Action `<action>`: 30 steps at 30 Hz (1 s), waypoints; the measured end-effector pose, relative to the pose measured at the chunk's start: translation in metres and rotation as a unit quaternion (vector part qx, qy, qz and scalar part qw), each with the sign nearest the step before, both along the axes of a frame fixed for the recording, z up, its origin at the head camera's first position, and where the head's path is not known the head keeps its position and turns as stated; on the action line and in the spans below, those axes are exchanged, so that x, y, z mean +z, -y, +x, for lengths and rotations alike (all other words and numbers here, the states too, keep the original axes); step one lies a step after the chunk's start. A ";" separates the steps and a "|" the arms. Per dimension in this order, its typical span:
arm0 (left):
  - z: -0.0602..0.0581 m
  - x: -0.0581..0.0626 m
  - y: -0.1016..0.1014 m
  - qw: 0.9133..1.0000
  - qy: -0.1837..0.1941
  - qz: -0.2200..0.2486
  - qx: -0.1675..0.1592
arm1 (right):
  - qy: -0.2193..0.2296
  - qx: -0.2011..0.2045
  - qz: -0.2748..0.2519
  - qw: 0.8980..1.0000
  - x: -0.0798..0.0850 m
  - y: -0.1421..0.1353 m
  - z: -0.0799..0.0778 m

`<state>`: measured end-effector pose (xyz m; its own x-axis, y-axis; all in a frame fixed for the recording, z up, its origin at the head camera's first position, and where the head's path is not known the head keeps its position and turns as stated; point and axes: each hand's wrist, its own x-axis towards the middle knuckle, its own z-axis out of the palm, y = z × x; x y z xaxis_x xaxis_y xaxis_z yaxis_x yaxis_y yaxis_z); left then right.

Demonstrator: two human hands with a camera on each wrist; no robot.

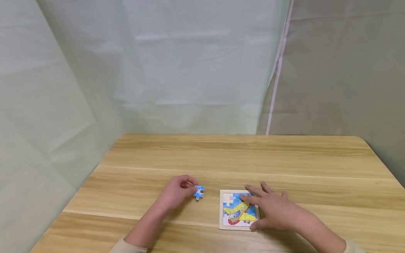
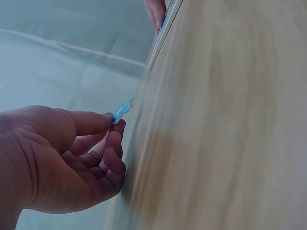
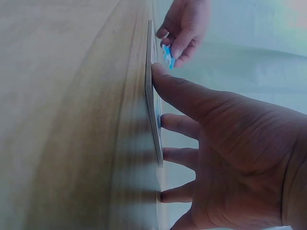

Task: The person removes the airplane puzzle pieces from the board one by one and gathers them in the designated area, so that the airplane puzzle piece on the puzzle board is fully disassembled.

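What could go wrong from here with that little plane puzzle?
The left hand pinches the loose piece by one edge, so it might slip and drop onto the table.
The gap in the far left corner may refuse the piece if it is turned the wrong way.
The right hand touches the frame and puzzle with spread fingers; a careless push could slide them.

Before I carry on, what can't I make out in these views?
Head: right edge of the puzzle board, partly covered by the right hand.
Head: pinched part of the loose piece, under the left hand.
Left wrist: rest of the puzzle board, cut off by the top edge.
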<state>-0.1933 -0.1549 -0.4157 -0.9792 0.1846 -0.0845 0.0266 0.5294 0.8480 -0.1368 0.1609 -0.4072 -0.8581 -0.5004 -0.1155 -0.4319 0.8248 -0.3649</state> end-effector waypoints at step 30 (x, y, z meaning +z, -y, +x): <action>-0.003 -0.005 0.056 0.998 0.022 -0.015 0.048 | 0.006 -0.004 0.002 1.000 0.000 0.000 0.000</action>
